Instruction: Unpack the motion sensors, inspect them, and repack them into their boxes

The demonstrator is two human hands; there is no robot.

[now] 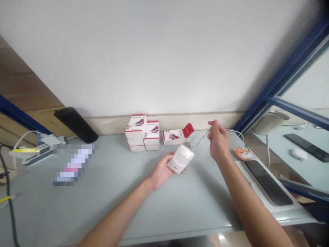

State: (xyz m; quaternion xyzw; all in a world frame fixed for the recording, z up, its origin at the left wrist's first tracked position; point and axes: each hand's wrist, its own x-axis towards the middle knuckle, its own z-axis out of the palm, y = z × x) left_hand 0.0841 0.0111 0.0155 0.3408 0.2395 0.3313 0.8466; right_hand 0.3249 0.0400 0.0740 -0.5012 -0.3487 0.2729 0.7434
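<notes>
My left hand (161, 171) is closed around a small white sensor unit (180, 158) with a curved front, held a little above the grey table (115, 195). My right hand (218, 140), raised to the right of it, pinches a thin metal tool (202, 139) whose tip reaches the sensor's upper right corner. Just behind the sensor lies an opened white and red box (177, 134) with its red flap up.
Stacked white and red boxes (142, 133) stand by the wall. A dark cylinder (75, 124) and a power strip (36, 152) lie at the left. A phone (267, 181) and a small orange fox-shaped object (242, 153) rest at the right, beside a blue frame (282, 79).
</notes>
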